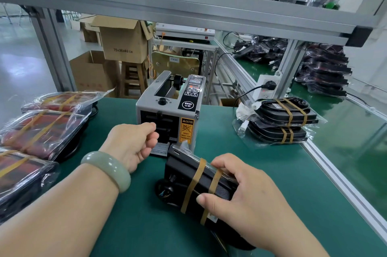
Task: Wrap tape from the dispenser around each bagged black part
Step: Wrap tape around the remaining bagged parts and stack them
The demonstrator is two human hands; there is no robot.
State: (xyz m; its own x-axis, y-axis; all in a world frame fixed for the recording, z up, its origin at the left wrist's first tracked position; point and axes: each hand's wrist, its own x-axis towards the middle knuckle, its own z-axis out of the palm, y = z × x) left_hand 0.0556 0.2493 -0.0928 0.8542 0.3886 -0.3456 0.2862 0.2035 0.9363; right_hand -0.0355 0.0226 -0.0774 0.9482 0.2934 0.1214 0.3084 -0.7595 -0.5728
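Left fingers (149, 129) are curled tight at the outlet of the tape dispenser (167, 110). A knuckle could stray into the cutter slot (the caution label sits right beside it), or a strip could fold onto itself coming away. Whether they pinch any tape, I cannot tell. Over to the right hand (247, 189): thumb and fingers wrapped round the bagged black part (188, 175), gripping it firmly, two tan tape bands (193, 185) already round it. The part lies on the green mat (240, 152), just in front of the dispenser.
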